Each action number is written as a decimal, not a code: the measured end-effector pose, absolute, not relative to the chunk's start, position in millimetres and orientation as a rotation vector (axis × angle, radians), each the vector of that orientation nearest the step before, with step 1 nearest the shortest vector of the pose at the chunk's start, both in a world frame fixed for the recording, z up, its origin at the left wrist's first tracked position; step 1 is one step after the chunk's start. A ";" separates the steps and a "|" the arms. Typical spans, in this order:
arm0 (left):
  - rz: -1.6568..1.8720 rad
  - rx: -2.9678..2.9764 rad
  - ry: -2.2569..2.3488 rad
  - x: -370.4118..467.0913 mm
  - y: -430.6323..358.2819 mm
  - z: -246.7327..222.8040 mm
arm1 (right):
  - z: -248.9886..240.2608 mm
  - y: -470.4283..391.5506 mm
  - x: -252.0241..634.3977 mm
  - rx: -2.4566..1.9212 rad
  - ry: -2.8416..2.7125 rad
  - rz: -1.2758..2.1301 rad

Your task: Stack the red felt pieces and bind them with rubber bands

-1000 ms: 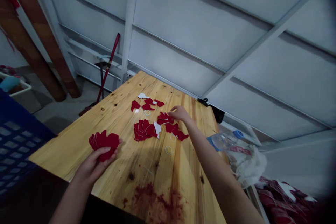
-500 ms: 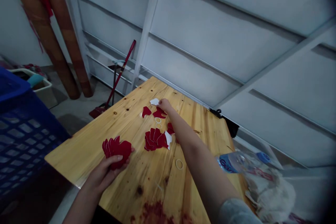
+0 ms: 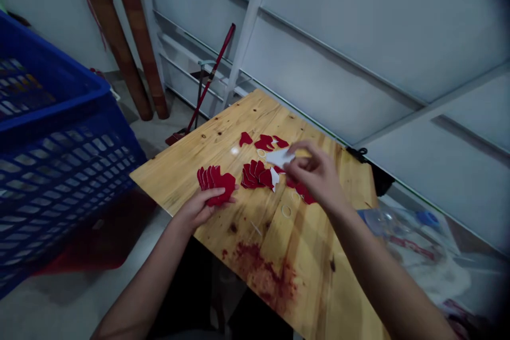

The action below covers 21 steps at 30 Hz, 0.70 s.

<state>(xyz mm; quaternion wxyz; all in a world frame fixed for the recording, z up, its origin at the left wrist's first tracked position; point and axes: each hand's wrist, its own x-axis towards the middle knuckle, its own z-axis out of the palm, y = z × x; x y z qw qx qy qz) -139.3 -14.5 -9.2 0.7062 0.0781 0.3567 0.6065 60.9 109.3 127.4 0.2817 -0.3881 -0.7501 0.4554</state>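
My left hand (image 3: pixel 205 204) is closed on a fanned stack of red pieces (image 3: pixel 217 185), thumb on top, over the left part of the wooden table (image 3: pixel 179 170). Between the thumb and fingers of my right hand (image 3: pixel 313 167) is a white piece (image 3: pixel 280 158), held above the table. Just below it lies a second fanned pile of red pieces (image 3: pixel 255 174), with a white piece (image 3: pixel 274 179) at its right end. More red pieces (image 3: pixel 246 138) lie farther back, and others are partly hidden by my right hand. Pale rings (image 3: pixel 286 211) lie nearby.
A blue plastic basket (image 3: pixel 67 170) stands left of the table. Red stains (image 3: pixel 266 271) mark the near edge. At the right are a plastic bottle (image 3: pixel 382 220) and plastic bags (image 3: pixel 434 260). Behind stand a red-handled broom (image 3: pixel 215 69) and brown rolls (image 3: pixel 131 32).
My right hand has lifted the white piece from the back of the table and come nearer. My left hand still holds its stack. The view has shifted, showing more of the blue basket.
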 end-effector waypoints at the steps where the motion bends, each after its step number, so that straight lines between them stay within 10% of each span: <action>1: 1.342 0.215 0.795 -132.3 -16.9 -4.7 | 130.6 90.4 65.3 -1.018 -2.023 1.382; 7: 1.293 0.399 0.856 -83.0 -31.8 19.0 | 127.7 54.3 96.8 -0.962 -2.080 2.022; 13: 1.169 0.559 0.746 -44.3 -39.1 18.5 | 77.9 21.8 128.4 -0.972 -2.027 1.084; 21: 0.998 0.500 0.779 -6.9 -47.9 9.9 | 16.9 -41.3 164.5 -1.251 -1.669 0.721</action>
